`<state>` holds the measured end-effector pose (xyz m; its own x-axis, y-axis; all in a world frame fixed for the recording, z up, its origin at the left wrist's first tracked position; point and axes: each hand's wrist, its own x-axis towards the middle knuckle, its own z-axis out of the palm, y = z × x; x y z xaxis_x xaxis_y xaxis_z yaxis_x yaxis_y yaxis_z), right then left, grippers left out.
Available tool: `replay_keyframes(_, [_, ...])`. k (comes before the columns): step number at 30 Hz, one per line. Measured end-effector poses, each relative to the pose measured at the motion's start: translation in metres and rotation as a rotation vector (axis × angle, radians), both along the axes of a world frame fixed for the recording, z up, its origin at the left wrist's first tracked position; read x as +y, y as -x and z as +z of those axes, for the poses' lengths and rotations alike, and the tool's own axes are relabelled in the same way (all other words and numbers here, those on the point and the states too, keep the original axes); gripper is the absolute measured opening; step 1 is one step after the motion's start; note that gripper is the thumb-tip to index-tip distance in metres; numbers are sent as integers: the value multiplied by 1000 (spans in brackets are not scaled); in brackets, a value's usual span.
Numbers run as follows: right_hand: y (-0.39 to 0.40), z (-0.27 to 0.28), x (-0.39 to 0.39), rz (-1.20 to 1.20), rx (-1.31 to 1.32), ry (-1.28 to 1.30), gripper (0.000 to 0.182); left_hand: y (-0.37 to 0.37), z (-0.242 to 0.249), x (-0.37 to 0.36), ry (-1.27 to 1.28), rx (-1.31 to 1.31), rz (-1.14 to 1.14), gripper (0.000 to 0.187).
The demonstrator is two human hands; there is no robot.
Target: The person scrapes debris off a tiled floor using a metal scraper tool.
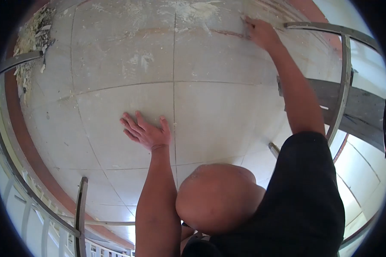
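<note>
My left hand (148, 132) lies flat on the pale floor tiles (218, 120), its fingers spread and nothing under them that I can see. Farther out to the right, my right hand (262, 34) reaches down to the tiles with its fingers curled together. Whatever it may hold is too small or hidden to make out. Beside its fingertips runs a reddish-brown streak (229, 33) on the floor. Whitish smears (197, 10) mark the tiles to the left of that hand.
A heap of broken debris (36, 32) lies along the left edge by a reddish-brown border (23, 137). Metal frame bars stand at the right (345, 81) and lower left (80, 210). A dark grey board (364, 109) sits at the right. My bent knee (218, 195) is below.
</note>
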<state>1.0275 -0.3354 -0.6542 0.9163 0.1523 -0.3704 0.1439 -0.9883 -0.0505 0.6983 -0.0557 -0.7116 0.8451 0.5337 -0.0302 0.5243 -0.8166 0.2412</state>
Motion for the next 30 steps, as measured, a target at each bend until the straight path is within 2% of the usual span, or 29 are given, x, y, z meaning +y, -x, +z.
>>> replay_keyframes(3, [67, 1, -15, -62, 21, -14, 40, 1, 2, 1, -6, -5, 6, 76])
replay_keyframes(6, [51, 2, -14, -21, -76, -96, 37, -1, 2, 1, -1, 0, 12, 77])
replay_keyframes(7, [28, 6, -11, -48, -55, 14, 37, 0, 2, 1, -3, -1, 4, 77])
replay_keyframes(8, [12, 9, -10, -45, -54, 16, 37, 1, 1, -1, -1, 0, 7, 77])
replay_keyframes(10, [-2, 14, -11, 72, 4, 58, 36, 1, 1, 0, -2, 2, 6, 78])
replay_keyframes(12, [41, 5, -18, -17, 79, 59, 37, 2, 2, 1, -4, -8, 1, 77])
replay_keyframes(14, [83, 5, -13, -19, -93, -115, 39, -2, 1, 0, -7, -23, 17, 76])
replay_keyframes(16, [45, 8, -7, -58, -1, -125, 35, 1, 2, 1, -8, -14, 1, 77])
replay_keyframes(18, [-25, -14, -11, -62, 28, 34, 34, 1, 1, 2, -5, 5, 5, 77])
replay_keyframes(22, [10, 14, -7, -23, 56, 79, 34, 2, 2, 1, 6, -3, -4, 76])
replay_keyframes(24, [41, -9, -43, 1, -136, -132, 34, -2, 2, 2, -1, -20, -4, 76])
replay_keyframes(26, [-4, -15, -51, 8, -106, -61, 37, 0, 2, 1, -5, -7, -12, 76])
replay_keyframes(28, [-50, -3, -40, -87, 15, 29, 42, 2, 2, 1, 22, 16, 4, 77])
replay_keyframes(30, [-41, -18, -56, -22, -30, 110, 42, 4, 2, 1, 19, 25, -4, 78])
